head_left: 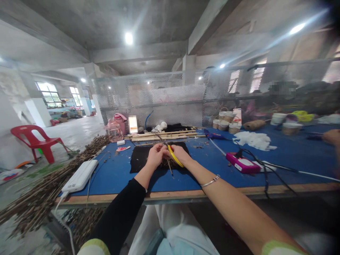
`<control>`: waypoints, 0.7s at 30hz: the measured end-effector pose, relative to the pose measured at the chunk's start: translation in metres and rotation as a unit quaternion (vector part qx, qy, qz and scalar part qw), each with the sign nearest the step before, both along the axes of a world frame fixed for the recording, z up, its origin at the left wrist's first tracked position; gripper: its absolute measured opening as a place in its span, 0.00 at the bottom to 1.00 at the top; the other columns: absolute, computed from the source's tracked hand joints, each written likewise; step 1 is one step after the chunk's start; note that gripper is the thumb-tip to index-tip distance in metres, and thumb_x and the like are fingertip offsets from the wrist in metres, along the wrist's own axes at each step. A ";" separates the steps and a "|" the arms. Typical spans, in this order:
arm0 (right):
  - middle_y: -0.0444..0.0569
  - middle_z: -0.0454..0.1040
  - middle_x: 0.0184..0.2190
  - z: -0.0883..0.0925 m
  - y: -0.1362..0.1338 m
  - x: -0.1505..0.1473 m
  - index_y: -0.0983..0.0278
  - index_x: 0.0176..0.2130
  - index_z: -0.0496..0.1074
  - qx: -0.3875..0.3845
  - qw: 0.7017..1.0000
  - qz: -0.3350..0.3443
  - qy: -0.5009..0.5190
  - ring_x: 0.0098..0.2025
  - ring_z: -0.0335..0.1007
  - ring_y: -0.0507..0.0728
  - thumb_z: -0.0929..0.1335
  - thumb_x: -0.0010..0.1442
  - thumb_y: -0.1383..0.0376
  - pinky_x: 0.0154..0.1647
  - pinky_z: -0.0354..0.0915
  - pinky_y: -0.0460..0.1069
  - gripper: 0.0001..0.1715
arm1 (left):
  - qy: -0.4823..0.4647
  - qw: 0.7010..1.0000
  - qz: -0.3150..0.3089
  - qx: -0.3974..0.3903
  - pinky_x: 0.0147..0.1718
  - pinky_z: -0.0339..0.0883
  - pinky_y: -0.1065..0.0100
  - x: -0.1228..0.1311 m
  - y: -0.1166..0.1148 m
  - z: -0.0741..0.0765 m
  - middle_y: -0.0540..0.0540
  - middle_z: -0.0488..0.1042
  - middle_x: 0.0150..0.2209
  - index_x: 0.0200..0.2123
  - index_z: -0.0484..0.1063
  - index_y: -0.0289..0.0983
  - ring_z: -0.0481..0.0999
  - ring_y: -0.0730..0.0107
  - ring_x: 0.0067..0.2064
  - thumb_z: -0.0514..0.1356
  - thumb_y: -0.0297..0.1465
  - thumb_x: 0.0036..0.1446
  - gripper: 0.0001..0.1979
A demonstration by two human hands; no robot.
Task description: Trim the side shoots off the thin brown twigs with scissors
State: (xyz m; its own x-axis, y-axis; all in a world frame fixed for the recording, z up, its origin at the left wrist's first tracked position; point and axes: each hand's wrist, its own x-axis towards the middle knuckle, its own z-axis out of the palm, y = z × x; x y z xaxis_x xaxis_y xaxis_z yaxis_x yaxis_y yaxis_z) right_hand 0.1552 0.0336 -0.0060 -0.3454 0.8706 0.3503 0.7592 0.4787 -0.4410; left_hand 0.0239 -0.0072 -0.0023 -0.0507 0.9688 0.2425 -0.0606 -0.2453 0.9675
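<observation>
Yellow-handled scissors are in my right hand, with its fingers around the handles. The dark blades point away from me and to the left, just past my fingers. Close beside it, my left hand is closed in a pinch, and what lies between its fingertips is too small to make out. Both hands are over a black cloth spread on the blue tabletop. Below the hands lie brown dried scraps and a thin twig pointing toward me.
Pale wooden sticks lie behind the cloth. A white power bank and dried stalks are at left. At right are a magenta box with cables, white fluff, small pots and another person's hand.
</observation>
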 end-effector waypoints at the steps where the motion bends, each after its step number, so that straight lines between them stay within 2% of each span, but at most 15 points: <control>1: 0.51 0.73 0.28 -0.001 0.001 0.000 0.67 0.31 0.70 0.001 1.000 0.000 0.001 0.29 0.67 0.55 0.61 0.49 0.41 0.25 0.55 0.44 0.32 | 0.002 1.000 0.003 -0.001 0.13 0.55 0.79 0.000 0.000 0.000 0.54 0.69 0.18 0.29 0.64 0.35 0.67 0.79 0.16 0.59 0.38 0.47 0.12; 4: 0.51 0.73 0.26 -0.002 0.004 -0.001 0.66 0.30 0.71 0.000 1.000 0.002 0.001 0.29 0.67 0.55 0.61 0.49 0.41 0.26 0.55 0.44 0.31 | 0.016 1.000 0.015 -0.003 0.13 0.55 0.79 -0.002 0.001 -0.002 0.52 0.69 0.19 0.29 0.64 0.35 0.68 0.78 0.17 0.58 0.38 0.48 0.12; 7: 0.51 0.74 0.26 -0.001 0.004 -0.001 0.66 0.30 0.71 -0.010 1.000 -0.003 -0.010 0.30 0.69 0.56 0.61 0.49 0.41 0.27 0.56 0.44 0.31 | 0.032 0.999 0.028 -0.004 0.11 0.50 0.80 -0.004 0.003 -0.003 0.52 0.70 0.20 0.30 0.64 0.35 0.69 0.78 0.17 0.58 0.38 0.49 0.11; 11: 0.52 0.75 0.30 0.003 0.000 0.002 0.64 0.33 0.71 -0.018 0.999 -0.028 -0.035 0.33 0.70 0.57 0.63 0.47 0.41 0.30 0.58 0.45 0.31 | 0.027 0.999 0.036 -0.012 0.10 0.48 0.81 -0.006 0.007 -0.006 0.52 0.69 0.20 0.31 0.65 0.35 0.68 0.78 0.17 0.58 0.38 0.49 0.12; 14: 0.53 0.74 0.35 0.004 -0.002 0.003 0.63 0.37 0.70 -0.021 0.998 -0.035 -0.048 0.37 0.70 0.59 0.63 0.46 0.40 0.32 0.58 0.46 0.32 | 0.030 0.999 0.040 -0.010 0.11 0.49 0.80 -0.007 0.008 -0.007 0.54 0.67 0.17 0.30 0.65 0.35 0.66 0.80 0.15 0.58 0.38 0.48 0.12; 21: 0.54 0.73 0.39 -0.002 0.002 0.002 0.65 0.45 0.64 -0.045 0.999 0.005 -0.018 0.40 0.69 0.59 0.65 0.46 0.43 0.35 0.60 0.46 0.36 | 0.044 0.998 0.036 0.018 0.14 0.55 0.77 -0.007 0.005 -0.005 0.53 0.67 0.16 0.30 0.68 0.33 0.64 0.80 0.15 0.60 0.36 0.47 0.11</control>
State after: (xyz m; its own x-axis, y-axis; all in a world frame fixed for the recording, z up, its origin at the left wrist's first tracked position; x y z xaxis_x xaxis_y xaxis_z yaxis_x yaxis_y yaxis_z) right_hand 0.1577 0.0355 -0.0079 -0.3649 0.8945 0.2584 0.7715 0.4458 -0.4539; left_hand 0.0171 -0.0018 -0.0069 -0.0960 0.9541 0.2837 0.0440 -0.2807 0.9588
